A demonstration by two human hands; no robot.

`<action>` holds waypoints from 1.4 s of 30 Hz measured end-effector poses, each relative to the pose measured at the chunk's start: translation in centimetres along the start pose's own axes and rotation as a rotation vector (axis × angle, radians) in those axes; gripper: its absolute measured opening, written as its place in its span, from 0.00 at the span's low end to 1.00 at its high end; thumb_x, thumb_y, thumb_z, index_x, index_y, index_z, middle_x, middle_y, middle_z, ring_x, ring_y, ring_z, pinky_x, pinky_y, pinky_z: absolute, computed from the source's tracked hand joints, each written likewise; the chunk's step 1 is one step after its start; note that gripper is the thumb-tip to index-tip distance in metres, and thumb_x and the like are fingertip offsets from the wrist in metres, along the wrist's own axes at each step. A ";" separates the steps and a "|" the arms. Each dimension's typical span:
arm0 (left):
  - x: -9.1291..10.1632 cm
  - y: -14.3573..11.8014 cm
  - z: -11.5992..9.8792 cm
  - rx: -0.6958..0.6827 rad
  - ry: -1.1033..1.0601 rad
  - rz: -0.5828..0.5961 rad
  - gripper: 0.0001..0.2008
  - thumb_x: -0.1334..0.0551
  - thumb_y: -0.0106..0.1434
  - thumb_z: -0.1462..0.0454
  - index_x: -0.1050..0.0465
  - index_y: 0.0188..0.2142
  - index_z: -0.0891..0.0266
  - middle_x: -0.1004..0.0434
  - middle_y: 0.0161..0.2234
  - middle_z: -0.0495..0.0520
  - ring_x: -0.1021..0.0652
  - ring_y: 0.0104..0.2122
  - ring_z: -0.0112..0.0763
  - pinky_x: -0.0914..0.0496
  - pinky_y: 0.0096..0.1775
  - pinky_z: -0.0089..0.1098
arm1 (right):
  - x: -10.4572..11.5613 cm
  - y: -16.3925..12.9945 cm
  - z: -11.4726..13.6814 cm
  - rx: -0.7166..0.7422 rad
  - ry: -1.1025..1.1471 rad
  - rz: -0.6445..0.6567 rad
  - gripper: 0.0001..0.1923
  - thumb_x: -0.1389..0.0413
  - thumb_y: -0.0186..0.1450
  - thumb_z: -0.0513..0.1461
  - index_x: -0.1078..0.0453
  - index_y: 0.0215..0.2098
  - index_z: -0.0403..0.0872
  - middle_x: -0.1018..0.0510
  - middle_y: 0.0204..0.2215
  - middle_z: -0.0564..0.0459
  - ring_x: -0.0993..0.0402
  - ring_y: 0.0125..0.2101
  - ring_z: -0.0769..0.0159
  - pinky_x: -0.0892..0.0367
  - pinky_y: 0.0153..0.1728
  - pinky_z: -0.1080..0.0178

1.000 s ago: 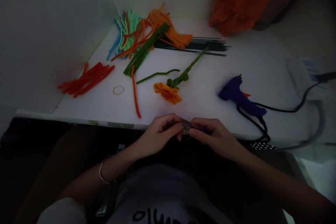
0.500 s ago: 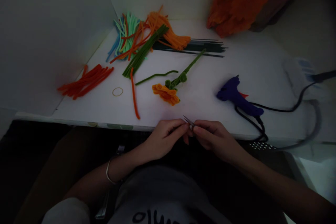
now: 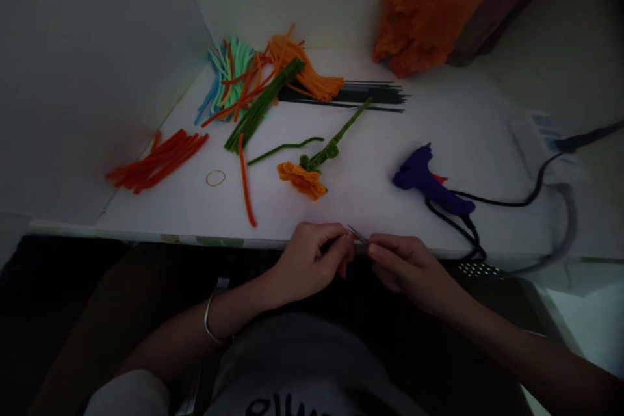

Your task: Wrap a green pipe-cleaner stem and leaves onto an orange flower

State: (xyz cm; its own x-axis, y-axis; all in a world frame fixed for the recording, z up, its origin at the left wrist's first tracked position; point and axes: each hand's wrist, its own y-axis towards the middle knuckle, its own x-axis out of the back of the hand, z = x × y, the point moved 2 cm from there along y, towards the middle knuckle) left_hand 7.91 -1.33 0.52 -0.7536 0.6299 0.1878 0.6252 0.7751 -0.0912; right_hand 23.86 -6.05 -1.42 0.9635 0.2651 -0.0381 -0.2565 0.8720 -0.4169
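Note:
At the table's front edge, my right hand [image 3: 407, 266] pinches a thin, pointed metal tool [image 3: 359, 235] whose slim tip points left; whether it is tweezers or small scissors I cannot tell. The tip lies close to the fingers of my left hand [image 3: 314, 257], which are pressed together. Anything held in that left hand is hidden or too small to make out. Just beyond my hands lies an orange and yellow pipe-cleaner flower [image 3: 301, 180] with a green stem [image 3: 348, 125]. A single orange pipe cleaner [image 3: 246, 182] and a green one [image 3: 285, 148] lie left of it.
A blue glue gun [image 3: 433, 185] with black cables lies at right, near a white power strip [image 3: 543, 143]. Red pipe cleaners [image 3: 158, 161], a rubber band [image 3: 215, 178], green stems [image 3: 263, 104], orange bundles [image 3: 316, 78] and dark wires [image 3: 370, 92] are spread left and behind. Orange fluffy material [image 3: 419, 13] stands at the back.
My right hand has drawn slightly right, away from the left, with the metal tool still in it. The camera view has shifted a little; the things on the table stay put.

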 end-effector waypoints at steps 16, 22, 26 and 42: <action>0.6 0.2 0.2 0.068 -0.279 -0.005 0.16 0.47 0.63 0.58 0.34 0.24 0.65 0.34 0.17 0.47 0.31 0.20 0.22 0.39 0.26 0.25 | 1.5 -1.3 0.9 0.024 -0.167 -0.072 0.19 0.51 0.63 0.50 0.43 0.22 0.45 0.48 0.16 0.61 0.55 0.16 0.78 0.58 0.16 0.69; 0.3 0.2 0.1 0.077 -0.384 0.026 0.15 0.47 0.63 0.59 0.32 0.25 0.66 0.32 0.17 0.48 0.36 0.18 0.20 0.44 0.23 0.23 | 0.0 -0.5 1.4 0.080 -0.250 -0.051 0.20 0.54 0.64 0.51 0.43 0.23 0.45 0.47 0.16 0.61 0.53 0.16 0.77 0.55 0.16 0.70; 0.2 0.1 0.7 0.178 -0.613 0.068 0.15 0.46 0.63 0.59 0.32 0.25 0.67 0.32 0.17 0.49 0.36 0.17 0.20 0.48 0.21 0.25 | 1.4 -0.1 2.6 0.252 -0.656 -0.183 0.18 0.56 0.66 0.48 0.39 0.26 0.45 0.38 0.20 0.56 0.42 0.20 0.73 0.45 0.22 0.68; 0.0 -0.6 1.3 0.252 -0.799 0.146 0.15 0.46 0.62 0.60 0.30 0.24 0.66 0.31 0.16 0.50 0.35 0.17 0.21 0.48 0.21 0.25 | -0.2 0.5 4.7 0.864 -0.981 -0.188 0.05 0.49 0.64 0.36 0.34 0.39 0.48 0.27 0.34 0.52 0.31 0.38 0.68 0.34 0.40 0.65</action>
State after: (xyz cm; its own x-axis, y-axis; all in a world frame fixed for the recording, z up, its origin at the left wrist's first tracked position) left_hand 7.29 -1.74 -0.68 -0.6455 0.4961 -0.5807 0.7345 0.6116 -0.2940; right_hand 23.22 -3.72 2.66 0.6275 -0.0206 0.7783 -0.4450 0.8108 0.3802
